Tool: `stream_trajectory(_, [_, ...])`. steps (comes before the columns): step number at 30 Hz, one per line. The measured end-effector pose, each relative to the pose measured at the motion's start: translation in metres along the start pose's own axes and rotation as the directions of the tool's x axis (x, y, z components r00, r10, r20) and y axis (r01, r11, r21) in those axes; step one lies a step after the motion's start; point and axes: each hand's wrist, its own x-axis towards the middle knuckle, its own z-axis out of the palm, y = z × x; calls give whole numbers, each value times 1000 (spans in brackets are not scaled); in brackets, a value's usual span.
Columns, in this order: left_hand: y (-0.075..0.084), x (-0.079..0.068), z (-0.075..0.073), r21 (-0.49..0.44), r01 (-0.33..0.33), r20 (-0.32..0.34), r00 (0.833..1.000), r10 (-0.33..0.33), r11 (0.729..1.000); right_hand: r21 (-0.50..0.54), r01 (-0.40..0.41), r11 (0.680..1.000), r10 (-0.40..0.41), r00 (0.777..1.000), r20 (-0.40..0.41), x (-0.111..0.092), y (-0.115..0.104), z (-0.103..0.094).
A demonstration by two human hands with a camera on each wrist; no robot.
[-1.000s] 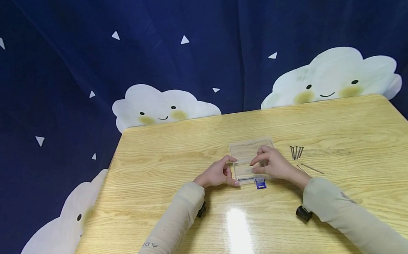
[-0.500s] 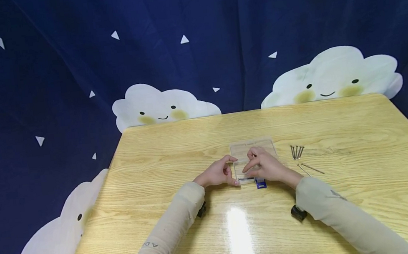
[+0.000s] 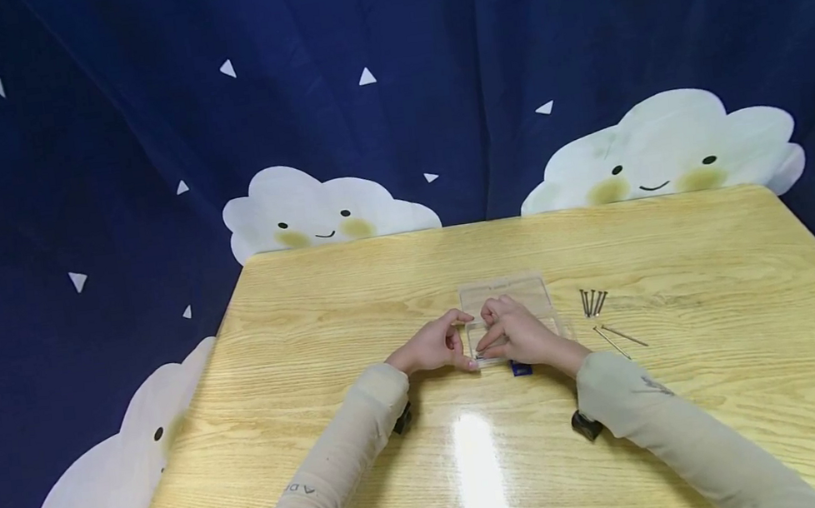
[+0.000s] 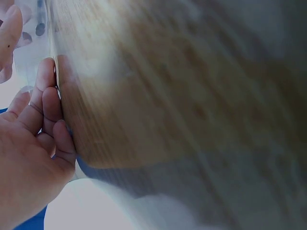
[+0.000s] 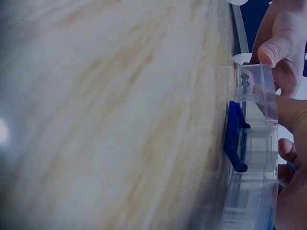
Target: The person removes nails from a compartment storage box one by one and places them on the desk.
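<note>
A clear plastic box (image 3: pixel 545 324) sits on the table with its clear lid (image 3: pixel 524 287) raised behind it and a blue latch (image 3: pixel 521 367) hanging at the front. At the box's left end my left hand (image 3: pixel 435 346) holds it, thumb at the front corner and fingers along the side. My right hand (image 3: pixel 526 337) reaches over the box, thumb and forefinger down inside its front left part. A small dark bit of a nail (image 3: pixel 480 356) shows at those fingertips. The fingers hide the rest of it, so a pinch cannot be confirmed. In the right wrist view the latch (image 5: pixel 233 136) stands out from the front wall.
Right of the box several dark nails (image 3: pixel 593 303) lie side by side. Two longer, thin ones (image 3: pixel 624 336) lie just nearer, at an angle. The wooden table (image 3: pixel 309 315) ends at a dark blue curtain (image 3: pixel 363 125) with white clouds.
My right hand has moved left across the box, its fingertips lowering to the front left part and covering most of the nail inside. The left hand has stayed in place.
</note>
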Motion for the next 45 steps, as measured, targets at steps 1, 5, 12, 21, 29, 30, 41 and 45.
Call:
stream_trajectory(1, [0,0,0,-2,-3,2,1000,3,1000,-7,1,1000,-1,1000,3,0,-1,0])
stream_trajectory(5, [0,0,-1,10,-12,8,1000,12,1000,-29,-9,1000,9,1000,23,3,-1,1])
stream_trajectory(12, [-3,0,-2,15,-18,10,1000,18,1000,-82,-10,997,14,999,48,6,-2,4])
stream_trajectory(21, [-4,0,-1,5,-2,5,1000,2,1000,-123,-26,992,36,996,81,8,-3,5])
stream_trajectory(29, [-4,0,0,2,-1,3,1000,1,1000,-102,-19,995,29,995,99,7,-4,4])
stream_trajectory(30, [-3,0,0,1,0,4,1000,0,1000,-100,-14,995,24,995,100,7,-4,4])
stream_trajectory(41, [-3,1,1,-6,9,4,1000,-9,1000,-101,-15,995,23,996,82,8,-3,6])
stream_trajectory(45, [-3,2,0,-8,13,4,1000,-13,1000,-101,-59,993,67,995,77,9,-5,8])
